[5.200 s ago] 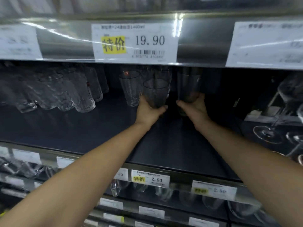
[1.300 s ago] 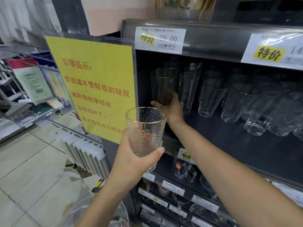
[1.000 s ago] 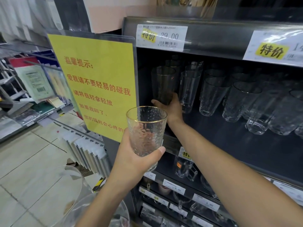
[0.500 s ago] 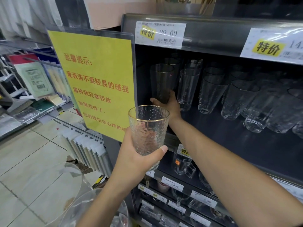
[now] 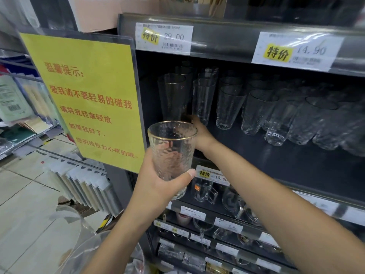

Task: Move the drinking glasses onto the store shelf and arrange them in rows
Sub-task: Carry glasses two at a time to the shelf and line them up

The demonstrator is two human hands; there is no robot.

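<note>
Little is changed: the gold-rimmed glass (image 5: 171, 151) is still gripped by the left hand (image 5: 158, 186) before the shelf (image 5: 276, 167). The right hand (image 5: 200, 133) is kept at a tall glass's (image 5: 173, 95) foot, its grip hidden. Placement remains undone.

The yellow sign (image 5: 88, 99) on the left starts "温馨提示:" in red. On the top shelf edge (image 5: 227, 41), the left tag (image 5: 164, 38) says "特价 29.00" and the right tag (image 5: 294, 51) says "特价 14.90". Lower tags (image 5: 213, 174) say "特价 10.0", "8.00" and "4.90".
</note>
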